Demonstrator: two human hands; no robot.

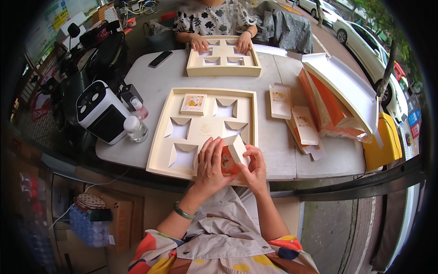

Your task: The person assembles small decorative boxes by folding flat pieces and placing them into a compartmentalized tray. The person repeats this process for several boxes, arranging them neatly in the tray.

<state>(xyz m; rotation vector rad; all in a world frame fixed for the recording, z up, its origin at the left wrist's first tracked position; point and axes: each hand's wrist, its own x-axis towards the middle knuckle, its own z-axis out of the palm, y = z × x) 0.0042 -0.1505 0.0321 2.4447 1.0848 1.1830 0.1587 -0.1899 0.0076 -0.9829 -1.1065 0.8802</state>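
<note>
Small carton (237, 148) appears light, stiff, crushable — hold by edges. Left hand (209, 165): fingers together, against it; right hand (255, 170): fingers pinching its side.

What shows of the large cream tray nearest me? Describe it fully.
The cream tray is shallow and rectangular, cardboard by its look, with raised walls and a faint emblem mid-panel. Four visible recesses have folded-in flaps and pale bottoms; a small floral box sits at its far left. It lies flat on the table. The left hand, right hand and the orange-sided box they hold hide its near right part; contact there is unclear.
</note>
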